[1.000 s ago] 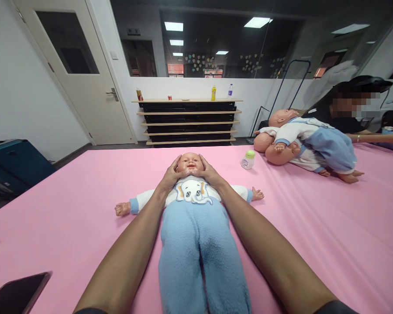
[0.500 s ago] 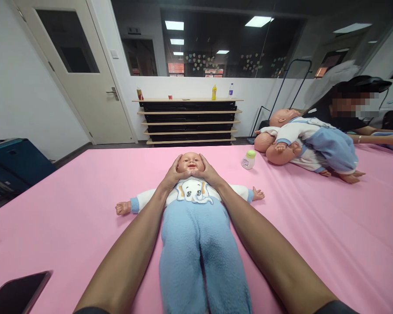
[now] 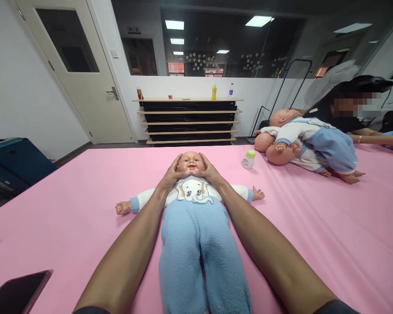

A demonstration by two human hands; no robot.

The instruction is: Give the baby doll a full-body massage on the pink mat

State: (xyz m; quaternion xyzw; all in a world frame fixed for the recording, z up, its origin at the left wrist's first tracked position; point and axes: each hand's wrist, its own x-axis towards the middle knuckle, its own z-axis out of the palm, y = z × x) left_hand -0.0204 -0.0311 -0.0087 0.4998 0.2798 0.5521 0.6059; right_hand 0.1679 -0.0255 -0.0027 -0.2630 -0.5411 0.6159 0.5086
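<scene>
A baby doll (image 3: 198, 231) lies on its back on the pink-covered table (image 3: 85, 187), its legs toward me and its arms stretched out sideways. It wears a white top with an elephant face and fuzzy light-blue trousers. My left hand (image 3: 173, 176) cups one side of the doll's head, and my right hand (image 3: 211, 173) cups the other. Both thumbs meet near its chin, below the mouth. The fingers curve round the head, and their tips show beside the forehead. Whatever lies behind the head is hidden.
A white bottle with a green cap (image 3: 248, 160) stands beyond the doll's hand. Several more dolls (image 3: 314, 139) are piled at the right, near another person (image 3: 347, 104). A phone (image 3: 18, 292) lies at the lower left. Stacked boards (image 3: 190, 117) stand behind the table.
My thumbs have shifted very slightly at the doll's chin. Both hands keep their hold on the head, and the doll lies in the same place.
</scene>
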